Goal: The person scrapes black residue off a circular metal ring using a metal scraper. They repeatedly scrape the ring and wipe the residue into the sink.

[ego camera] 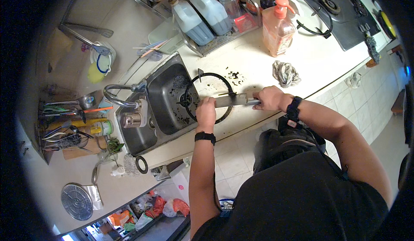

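Observation:
My right hand (270, 98) is closed around the metal handle of a broad-bladed kitchen knife (231, 100). At the blade's other end, my left hand (206, 111) has its fingers curled over it. Under the blade is a black pan-support ring (223, 77) from a gas hob, lying partly over the sink edge and partly on the counter. The left hand covers part of the ring, and I cannot tell whether it grips the ring too. Dark flakes (235, 76) are scattered on the counter just past the ring.
The double sink (166, 95) holds more dark flakes. A crumpled rag (286, 74) and a pump bottle (278, 27) stand to the right. Beyond are a gas hob (339, 14) and another ring (331, 21). Two jugs (210, 9) sit on a rack; a faucet (119, 94) arches over the sink.

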Action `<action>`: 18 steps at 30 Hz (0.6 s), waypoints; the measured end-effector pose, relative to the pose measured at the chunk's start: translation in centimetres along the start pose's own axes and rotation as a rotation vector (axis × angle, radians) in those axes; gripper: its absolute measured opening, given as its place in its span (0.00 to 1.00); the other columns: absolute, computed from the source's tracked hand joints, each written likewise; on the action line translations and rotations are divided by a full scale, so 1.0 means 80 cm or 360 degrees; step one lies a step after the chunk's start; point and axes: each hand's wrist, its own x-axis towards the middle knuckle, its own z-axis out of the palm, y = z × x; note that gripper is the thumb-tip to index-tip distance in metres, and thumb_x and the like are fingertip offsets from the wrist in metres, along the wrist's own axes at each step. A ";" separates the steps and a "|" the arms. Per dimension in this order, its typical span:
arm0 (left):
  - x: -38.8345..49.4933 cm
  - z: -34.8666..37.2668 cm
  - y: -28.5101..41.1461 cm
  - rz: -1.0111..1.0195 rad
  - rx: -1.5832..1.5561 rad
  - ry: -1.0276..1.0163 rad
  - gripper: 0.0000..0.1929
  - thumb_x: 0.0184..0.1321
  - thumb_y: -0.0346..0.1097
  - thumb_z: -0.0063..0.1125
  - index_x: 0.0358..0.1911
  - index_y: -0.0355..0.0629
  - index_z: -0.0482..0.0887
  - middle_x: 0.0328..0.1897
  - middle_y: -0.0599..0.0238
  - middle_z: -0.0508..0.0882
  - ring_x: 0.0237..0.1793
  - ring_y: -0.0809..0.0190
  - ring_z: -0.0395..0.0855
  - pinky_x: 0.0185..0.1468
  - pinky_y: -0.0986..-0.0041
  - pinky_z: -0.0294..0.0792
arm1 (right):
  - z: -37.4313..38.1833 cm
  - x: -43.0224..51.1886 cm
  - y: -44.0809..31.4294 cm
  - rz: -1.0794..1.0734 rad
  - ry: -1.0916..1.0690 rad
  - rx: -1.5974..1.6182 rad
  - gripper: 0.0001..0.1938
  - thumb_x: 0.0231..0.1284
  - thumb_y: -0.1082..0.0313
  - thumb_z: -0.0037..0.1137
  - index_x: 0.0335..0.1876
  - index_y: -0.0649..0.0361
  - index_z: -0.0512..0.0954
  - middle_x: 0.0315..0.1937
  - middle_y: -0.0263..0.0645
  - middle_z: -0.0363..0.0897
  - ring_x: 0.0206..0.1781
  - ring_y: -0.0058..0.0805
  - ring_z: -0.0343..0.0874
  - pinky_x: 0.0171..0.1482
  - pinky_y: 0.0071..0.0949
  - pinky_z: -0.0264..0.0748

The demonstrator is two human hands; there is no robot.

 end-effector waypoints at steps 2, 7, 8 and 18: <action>0.001 0.005 -0.003 -0.0062 -0.0011 -0.0068 0.04 0.51 0.30 0.48 0.24 0.45 0.78 0.29 0.60 0.77 0.35 0.52 0.78 0.38 0.63 0.71 | -0.001 0.006 -0.003 0.0048 0.0066 -0.0175 0.19 0.57 0.52 0.49 0.46 0.58 0.74 0.32 0.44 0.81 0.37 0.42 0.81 0.41 0.39 0.75; 0.024 0.007 -0.022 0.0051 -0.0175 -0.0147 0.04 0.49 0.31 0.53 0.23 0.46 0.82 0.28 0.60 0.80 0.30 0.51 0.80 0.34 0.62 0.72 | -0.003 0.028 -0.018 0.0145 0.0461 -0.0287 0.10 0.53 0.65 0.46 0.39 0.55 0.77 0.28 0.45 0.80 0.35 0.42 0.80 0.37 0.39 0.75; 0.029 0.005 -0.024 0.0074 -0.0124 -0.0155 0.03 0.48 0.34 0.58 0.24 0.47 0.84 0.30 0.60 0.81 0.29 0.51 0.81 0.34 0.63 0.73 | -0.005 0.035 -0.016 0.0151 0.0381 -0.0288 0.10 0.53 0.66 0.45 0.38 0.55 0.77 0.28 0.45 0.80 0.35 0.42 0.80 0.37 0.39 0.76; 0.068 0.000 -0.005 0.0085 0.0489 -0.0479 0.07 0.43 0.41 0.63 0.23 0.47 0.85 0.26 0.58 0.83 0.30 0.54 0.83 0.33 0.63 0.73 | -0.013 0.046 0.019 0.0218 0.0091 -0.0060 0.12 0.50 0.68 0.46 0.38 0.58 0.79 0.32 0.47 0.80 0.38 0.45 0.80 0.42 0.40 0.75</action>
